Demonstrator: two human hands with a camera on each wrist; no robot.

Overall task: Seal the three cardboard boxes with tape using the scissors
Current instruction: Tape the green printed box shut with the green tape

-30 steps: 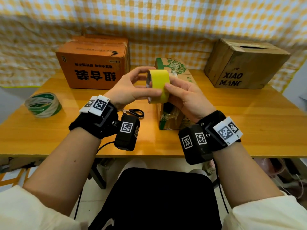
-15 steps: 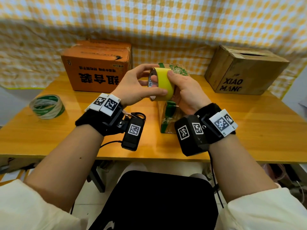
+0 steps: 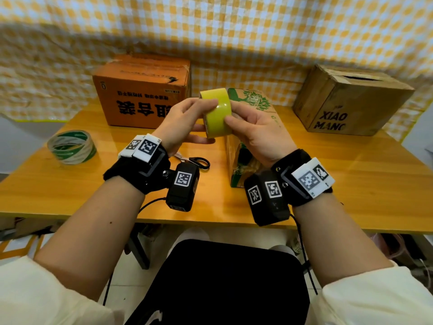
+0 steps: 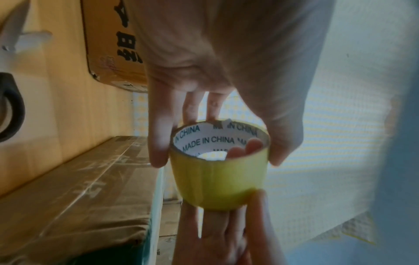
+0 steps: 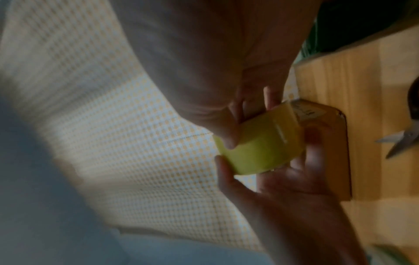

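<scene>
I hold a yellow tape roll (image 3: 216,113) in the air over the table with both hands. My left hand (image 3: 212,121) grips its rim between thumb and fingers. My right hand (image 3: 234,118) presses its thumb on the outer face, and in the left wrist view its fingertips (image 4: 246,148) show inside the tape roll (image 4: 217,172). Black-handled scissors (image 3: 195,160) lie on the table under my left wrist. An orange box (image 3: 143,90) stands back left, a green-printed box (image 3: 255,106) in the middle behind my hands, and a brown box (image 3: 351,102) back right.
A green-and-white tape roll (image 3: 71,146) lies at the left of the wooden table (image 3: 351,184). A checked yellow cloth (image 3: 234,31) hangs behind the boxes. A black chair seat (image 3: 222,277) sits below the table's near edge.
Both hands kept hold of the yellow roll and turned it, so its outer face now shows instead of its core. The right thumb has shifted along that face.
</scene>
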